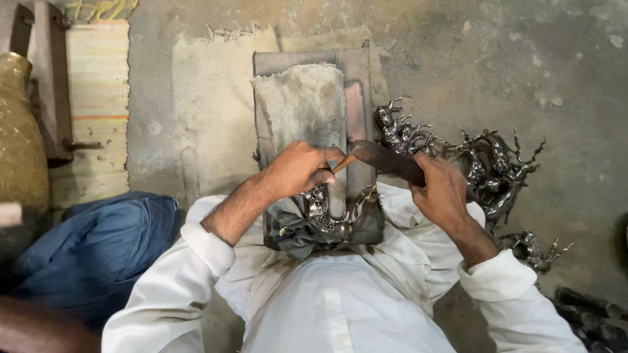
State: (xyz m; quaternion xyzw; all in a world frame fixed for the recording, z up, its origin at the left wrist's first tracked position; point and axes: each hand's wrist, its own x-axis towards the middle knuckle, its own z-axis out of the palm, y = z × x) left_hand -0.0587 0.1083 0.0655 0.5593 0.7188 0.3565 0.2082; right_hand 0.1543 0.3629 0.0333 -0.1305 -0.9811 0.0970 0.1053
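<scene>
Soft, even daylight, faint shadows, mild glare on the white sleeves, slight wide-angle bending at edges

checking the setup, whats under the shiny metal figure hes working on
The metal figure lies on a dark crumpled cloth over an upright wooden block. What is beneath the cloth is hidden.

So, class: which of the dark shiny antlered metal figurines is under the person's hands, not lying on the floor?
The dark metal figurine on the cloth-covered block under the left hand; the others lie piled on the floor.

I count one file [386, 160] and one cloth-wrapped block [307, 111]. One blue bundle [98, 248] sits at lower left. The metal figurines [497, 170] at right are too tangled to count.
</scene>
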